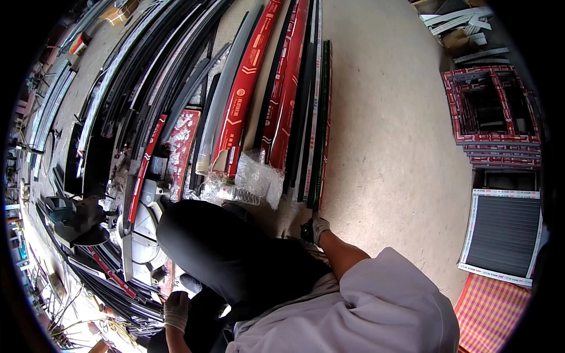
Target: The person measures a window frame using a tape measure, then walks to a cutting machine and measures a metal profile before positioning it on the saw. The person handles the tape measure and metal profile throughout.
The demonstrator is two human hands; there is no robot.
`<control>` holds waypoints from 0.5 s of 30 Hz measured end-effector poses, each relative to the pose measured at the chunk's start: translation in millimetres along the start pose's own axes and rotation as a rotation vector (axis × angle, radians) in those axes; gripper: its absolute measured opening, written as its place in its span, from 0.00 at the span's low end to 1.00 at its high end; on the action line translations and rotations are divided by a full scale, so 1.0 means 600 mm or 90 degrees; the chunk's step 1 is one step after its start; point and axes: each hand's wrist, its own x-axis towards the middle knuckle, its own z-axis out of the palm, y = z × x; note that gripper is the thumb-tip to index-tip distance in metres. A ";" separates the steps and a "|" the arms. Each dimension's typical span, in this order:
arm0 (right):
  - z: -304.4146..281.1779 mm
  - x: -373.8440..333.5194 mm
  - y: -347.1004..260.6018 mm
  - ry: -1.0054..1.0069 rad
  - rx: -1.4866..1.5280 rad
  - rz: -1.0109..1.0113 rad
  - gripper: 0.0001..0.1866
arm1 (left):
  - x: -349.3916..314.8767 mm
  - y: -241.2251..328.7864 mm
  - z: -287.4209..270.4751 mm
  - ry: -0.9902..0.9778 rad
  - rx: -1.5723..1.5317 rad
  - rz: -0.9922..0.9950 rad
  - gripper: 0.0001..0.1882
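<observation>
Right hand (318,227), gloved, grip clamped on the near end of a long black profile strip (316,129) lying on the concrete floor (388,147) at the right edge of the strip pile; left hand (176,309), gloved, low beside the dark trousers (223,253), grip state can't tell
</observation>
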 end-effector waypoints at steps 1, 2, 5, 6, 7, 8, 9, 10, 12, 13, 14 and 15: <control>-0.002 0.002 0.000 -0.002 -0.002 0.003 0.21 | -0.001 0.002 0.002 0.004 -0.004 -0.005 0.16; -0.005 0.005 0.000 -0.003 -0.003 0.007 0.21 | -0.002 0.005 0.004 0.008 -0.008 -0.010 0.16; 0.005 0.001 0.004 -0.006 -0.003 0.005 0.21 | 0.000 -0.027 -0.002 0.017 0.003 0.007 0.16; 0.001 0.006 0.007 0.002 -0.018 -0.006 0.21 | 0.001 -0.030 -0.002 0.015 0.010 0.018 0.16; 0.001 0.013 0.011 0.008 -0.033 -0.015 0.22 | -0.001 -0.033 -0.003 0.012 0.006 0.014 0.15; 0.002 0.020 0.014 0.014 -0.049 -0.023 0.22 | -0.002 -0.035 -0.005 0.011 0.002 0.010 0.14; 0.003 0.025 0.018 -0.028 -0.040 -0.036 0.22 | -0.005 -0.033 -0.008 0.009 -0.001 0.003 0.14; -0.001 0.034 0.028 -0.066 -0.030 -0.043 0.23 | -0.010 -0.035 -0.013 0.012 0.095 0.079 0.11; -0.084 0.130 0.022 -0.135 -0.052 -0.087 0.25 | 0.019 -0.044 0.005 -0.033 0.262 0.254 0.06; -0.064 0.135 0.030 -0.155 -0.097 -0.071 0.24 | 0.011 -0.057 -0.015 0.022 0.549 0.473 0.04; -0.076 0.151 0.031 -0.164 -0.091 -0.106 0.21 | 0.019 -0.074 -0.011 0.018 0.520 0.452 0.09; -0.091 0.164 0.028 -0.171 -0.086 -0.144 0.18 | 0.035 -0.097 0.000 0.025 0.417 0.425 0.04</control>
